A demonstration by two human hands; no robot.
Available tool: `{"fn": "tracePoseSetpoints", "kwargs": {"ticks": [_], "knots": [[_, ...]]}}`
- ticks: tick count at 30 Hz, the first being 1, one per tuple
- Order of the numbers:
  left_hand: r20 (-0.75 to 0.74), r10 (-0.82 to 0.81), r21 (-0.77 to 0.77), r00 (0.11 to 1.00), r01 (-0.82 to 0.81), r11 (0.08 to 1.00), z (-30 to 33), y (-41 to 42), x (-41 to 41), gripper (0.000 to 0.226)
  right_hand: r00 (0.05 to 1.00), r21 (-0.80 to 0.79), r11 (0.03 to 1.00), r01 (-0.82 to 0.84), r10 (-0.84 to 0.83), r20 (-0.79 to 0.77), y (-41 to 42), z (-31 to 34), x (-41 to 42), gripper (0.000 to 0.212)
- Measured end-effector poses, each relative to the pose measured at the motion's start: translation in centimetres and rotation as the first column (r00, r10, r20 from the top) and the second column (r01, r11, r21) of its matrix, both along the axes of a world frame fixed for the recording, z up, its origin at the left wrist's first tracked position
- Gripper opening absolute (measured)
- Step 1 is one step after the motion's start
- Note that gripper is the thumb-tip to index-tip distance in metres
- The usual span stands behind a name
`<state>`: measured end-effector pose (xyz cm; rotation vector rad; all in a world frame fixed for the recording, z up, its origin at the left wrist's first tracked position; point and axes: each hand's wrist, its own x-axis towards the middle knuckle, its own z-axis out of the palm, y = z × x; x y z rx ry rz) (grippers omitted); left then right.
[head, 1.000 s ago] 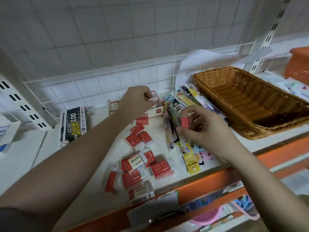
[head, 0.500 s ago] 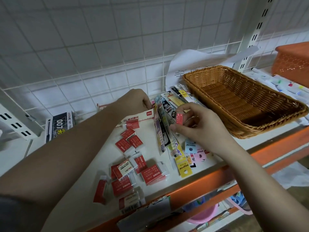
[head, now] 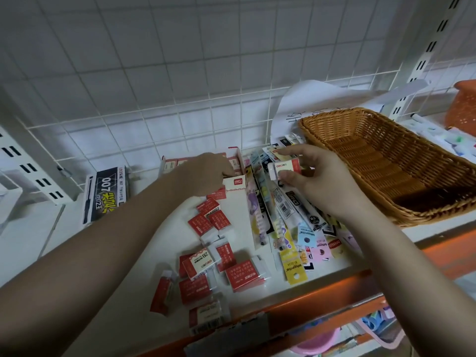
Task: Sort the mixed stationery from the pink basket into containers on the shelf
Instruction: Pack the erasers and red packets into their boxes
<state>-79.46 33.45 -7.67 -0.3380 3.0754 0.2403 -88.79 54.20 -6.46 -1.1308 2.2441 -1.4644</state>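
Raised since the previous frame, right hand (head: 319,184) pinches a small eraser (head: 286,169) beside the carton (head: 235,173) the left hand (head: 206,173) grips; light, rigid, best held by its edges.

The left hand (head: 206,173) has its fingertips down inside the open red-and-white cardboard box (head: 235,173), so no idea what they're touching in there. The orange plastic basket (head: 462,106) gets chopped off by the right edge. The pink plastic basket (head: 319,343) below the shelf is mostly hidden behind the orange shelf edge (head: 309,300). Print on the small red eraser packs (head: 206,222) is too tiny to read.
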Motion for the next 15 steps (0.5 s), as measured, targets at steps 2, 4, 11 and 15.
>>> {"fn": "tracePoseSetpoints", "kwargs": {"ticks": [2, 4, 11, 15], "knots": [[-0.054, 0.055, 0.095, 0.997, -0.050, 0.994, 0.3, 0.4, 1.1, 0.046, 1.000, 0.009, 1.000, -0.016, 0.016, 0.001, -0.5, -0.1, -0.1, 0.029], [-0.159, 0.143, 0.127, 0.977, -0.123, 0.984, 0.7, 0.6, 2.4, 0.042, 0.999, 0.045, 0.998, -0.032, 0.032, 0.002, -1.2, 0.1, -0.2, 0.028], [-0.063, 0.253, 0.227, 0.965, -0.233, 0.945, 2.3, 4.1, 8.7, 0.028, 0.995, 0.100, 0.991, -0.091, 0.094, -0.025, -4.5, 1.9, -0.5, 0.024], [0.063, 0.202, 0.333, 0.977, -0.211, 0.919, 0.8, 5.6, 11.0, 0.035, 0.988, 0.094, 0.985, -0.148, 0.143, 0.053, -6.2, 2.5, -0.6, 0.024]]}}
